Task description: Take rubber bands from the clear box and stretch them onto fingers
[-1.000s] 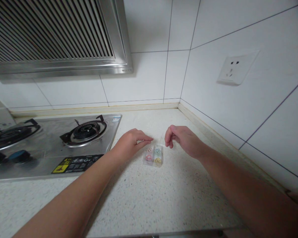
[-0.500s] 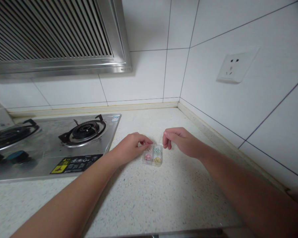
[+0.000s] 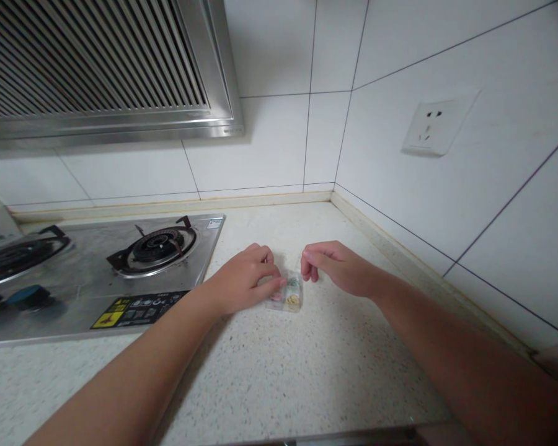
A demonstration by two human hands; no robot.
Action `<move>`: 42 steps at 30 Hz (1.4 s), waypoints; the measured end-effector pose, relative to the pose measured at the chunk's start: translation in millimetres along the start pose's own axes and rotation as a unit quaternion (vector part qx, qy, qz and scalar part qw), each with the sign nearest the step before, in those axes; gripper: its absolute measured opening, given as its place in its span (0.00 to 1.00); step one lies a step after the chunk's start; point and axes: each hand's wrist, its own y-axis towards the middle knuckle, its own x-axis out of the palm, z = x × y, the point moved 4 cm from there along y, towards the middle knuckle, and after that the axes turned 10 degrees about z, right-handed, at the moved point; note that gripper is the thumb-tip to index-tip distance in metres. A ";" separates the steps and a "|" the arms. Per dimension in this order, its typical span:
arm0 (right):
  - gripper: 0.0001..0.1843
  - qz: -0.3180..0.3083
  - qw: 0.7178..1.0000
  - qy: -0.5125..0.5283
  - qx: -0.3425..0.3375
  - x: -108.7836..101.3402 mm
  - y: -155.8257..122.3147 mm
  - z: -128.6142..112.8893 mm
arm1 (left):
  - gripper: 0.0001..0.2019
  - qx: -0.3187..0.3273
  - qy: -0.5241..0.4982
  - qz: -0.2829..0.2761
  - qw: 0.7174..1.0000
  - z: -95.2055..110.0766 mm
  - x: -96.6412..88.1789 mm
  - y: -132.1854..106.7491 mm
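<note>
A small clear plastic box (image 3: 284, 305) with compartments lies on the speckled counter, holding small pink, green and yellow items. My left hand (image 3: 247, 280) reaches over its left side, thumb and forefinger drawn together above the compartments. Those fingers cover the pink item and part of the box; whatever may be in the pinch is hidden. Just off the box's right edge is my right hand (image 3: 332, 263), its fingers curled and thumb pressed to the forefinger. I cannot make out anything in it.
A steel gas hob (image 3: 86, 272) with burners and knobs sits at the left. Above it hangs a range hood (image 3: 134, 127). White tiled walls (image 3: 270, 158) meet in a corner behind the counter (image 3: 279, 378). A socket (image 3: 434, 130) is on the right wall.
My left hand has shifted from the box's far left corner toward me and over the compartments, hiding more of them. My right hand stays almost in place beside the box.
</note>
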 end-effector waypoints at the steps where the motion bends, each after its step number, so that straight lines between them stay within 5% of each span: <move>1: 0.20 -0.002 1.000 -0.002 0.000 0.0 -0.3 -0.3 | 0.16 0.002 0.006 -0.007 1.000 0.0 0.5 0.1; 42: 0.20 -0.036 0.997 -0.069 0.001 3.4 -3.5 -2.8 | 0.19 -0.047 0.098 -0.005 0.994 -12.3 10.5 -1.6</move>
